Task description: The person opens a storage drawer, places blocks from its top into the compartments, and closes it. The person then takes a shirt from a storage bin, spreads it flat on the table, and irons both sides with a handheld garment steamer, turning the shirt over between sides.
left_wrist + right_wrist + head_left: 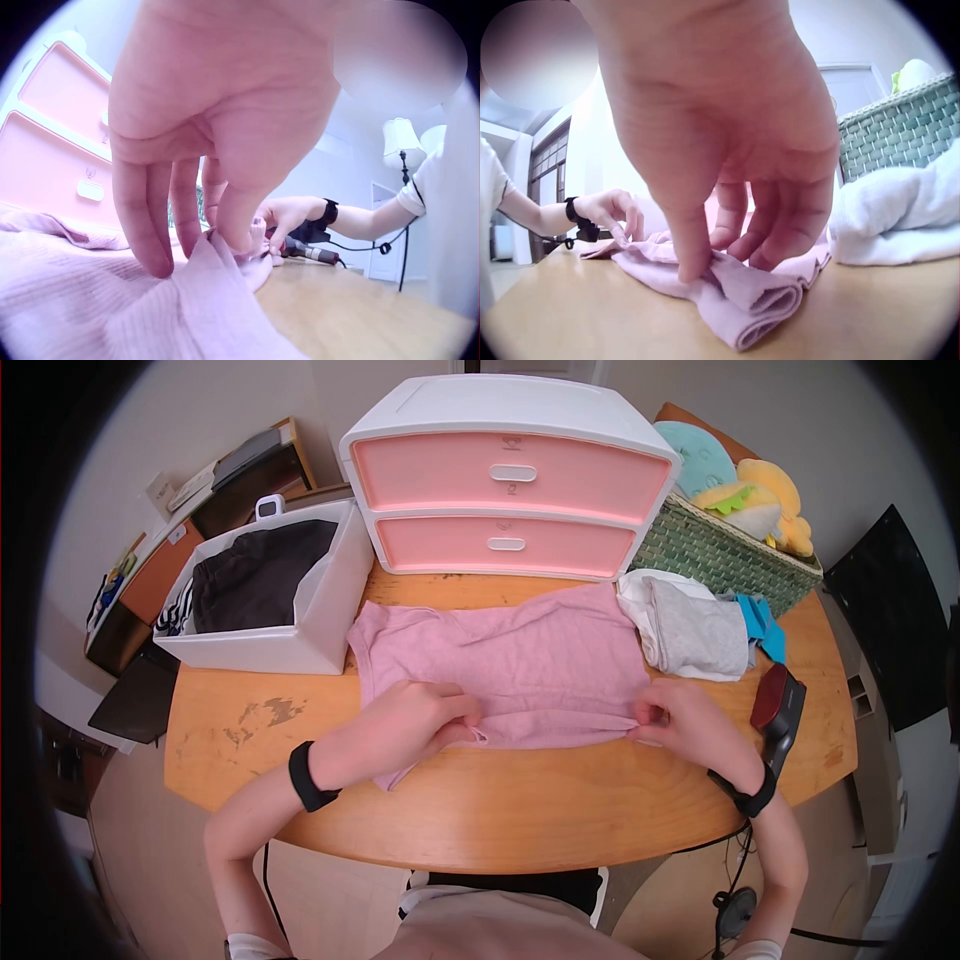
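A pink ribbed garment (540, 650) lies spread on the wooden table, its near edge folded over in a narrow strip. The left hand (405, 730) pinches that near edge left of its middle; in the left wrist view the hand (225, 97) holds a raised peak of the cloth (202, 292) between thumb and fingers. At the near right corner the right hand (690, 728) pinches the fabric. Layered, rolled-looking folds of the cloth (742, 300) show beside the right hand (727, 127) in the right wrist view.
A white drawer unit with pink fronts (430, 475) stands behind the garment. To the left is a white bin (325, 615) of dark clothes. Folded grey and white cloths (695, 630), a green basket (690, 550) of plush toys and a red-black device (778, 705) are at the right.
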`<control>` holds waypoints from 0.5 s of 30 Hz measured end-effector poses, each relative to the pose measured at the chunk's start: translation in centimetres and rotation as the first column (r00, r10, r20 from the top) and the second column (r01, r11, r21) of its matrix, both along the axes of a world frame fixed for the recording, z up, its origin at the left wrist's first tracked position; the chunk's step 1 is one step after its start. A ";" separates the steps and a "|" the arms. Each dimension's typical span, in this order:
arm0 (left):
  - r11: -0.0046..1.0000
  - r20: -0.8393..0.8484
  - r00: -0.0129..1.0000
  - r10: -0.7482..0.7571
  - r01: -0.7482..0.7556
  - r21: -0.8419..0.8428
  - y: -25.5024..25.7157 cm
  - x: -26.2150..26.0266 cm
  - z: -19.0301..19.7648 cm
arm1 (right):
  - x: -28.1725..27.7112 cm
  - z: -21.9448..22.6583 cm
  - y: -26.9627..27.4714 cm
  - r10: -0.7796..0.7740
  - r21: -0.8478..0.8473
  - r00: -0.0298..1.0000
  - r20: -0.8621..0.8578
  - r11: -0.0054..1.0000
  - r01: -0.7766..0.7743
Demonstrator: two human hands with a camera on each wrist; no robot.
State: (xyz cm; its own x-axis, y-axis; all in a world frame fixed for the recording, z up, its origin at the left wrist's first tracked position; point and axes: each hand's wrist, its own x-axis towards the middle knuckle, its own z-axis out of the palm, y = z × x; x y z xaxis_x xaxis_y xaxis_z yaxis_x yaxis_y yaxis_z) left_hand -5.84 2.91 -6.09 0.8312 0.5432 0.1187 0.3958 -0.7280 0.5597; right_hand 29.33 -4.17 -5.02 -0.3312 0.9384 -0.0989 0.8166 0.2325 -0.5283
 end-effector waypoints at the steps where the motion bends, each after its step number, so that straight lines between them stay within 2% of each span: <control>1: 1.000 0.000 1.000 -0.002 0.002 -0.003 -0.3 -0.2 0.4 | 0.2 0.4 -0.3 0.088 0.076 0.996 -0.002 0.993 -0.088; 2: 0.999 0.015 0.999 -0.035 0.035 -0.011 -0.6 -0.5 0.8 | 0.3 0.9 -0.7 0.087 0.070 0.996 -0.003 0.994 -0.086; 4: 0.997 0.032 0.997 -0.068 0.069 -0.027 -1.5 -0.9 1.5 | 0.3 2.2 -1.8 0.222 0.060 0.975 0.030 0.973 -0.223; 5: 0.992 0.025 0.993 -0.114 0.115 -0.049 -2.0 -1.2 1.9 | 0.2 2.9 -2.4 0.221 0.052 0.975 0.029 0.974 -0.222; 7: 0.983 0.021 0.987 -0.161 0.162 -0.082 -2.7 -1.6 2.0 | 0.0 4.0 -3.4 0.274 -0.289 0.961 0.036 0.923 -0.253; 8: 0.953 -0.040 0.959 -0.280 0.272 -0.133 -2.8 -1.9 2.0 | 0.0 4.0 -3.8 0.273 -0.294 0.961 0.035 0.922 -0.252; 9: 0.908 -0.095 0.913 -0.397 0.375 -0.187 -2.9 -2.0 2.0 | 0.1 4.0 -4.1 0.345 -0.406 0.938 0.021 0.861 -0.308; 10: 0.907 -0.094 0.912 -0.400 0.378 -0.187 -3.0 -2.0 1.8 | 0.2 3.9 -4.4 0.412 -0.509 0.911 -0.001 0.784 -0.355; 11: 0.907 -0.102 0.909 -0.404 0.384 -0.174 -3.1 -1.9 1.4 | -0.1 3.6 -4.7 0.410 -0.507 0.912 0.000 0.786 -0.353; 13: 0.909 -0.111 0.907 -0.406 0.388 -0.156 -2.6 -1.6 0.6 | -0.9 2.5 -5.1 0.243 -0.261 0.970 -0.025 0.935 -0.241; 14: 0.941 -0.122 0.934 -0.335 0.339 0.018 -1.8 -1.2 0.0 | -1.3 1.9 -5.0 0.243 -0.257 0.970 -0.023 0.936 -0.241; 15: 0.940 -0.120 0.958 -0.262 0.281 0.192 -1.0 -0.9 -0.5 | -1.6 1.3 -4.9 0.230 -0.135 0.972 0.058 0.966 -0.220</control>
State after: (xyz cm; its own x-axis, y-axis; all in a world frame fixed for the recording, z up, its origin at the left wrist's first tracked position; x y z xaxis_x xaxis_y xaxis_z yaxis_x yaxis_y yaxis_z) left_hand -6.74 1.92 -6.56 0.9561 0.2674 0.1203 0.2095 -0.9101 0.3576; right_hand 27.75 -9.04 -3.73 -0.5197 0.8189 -0.2436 0.7883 0.3497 -0.5063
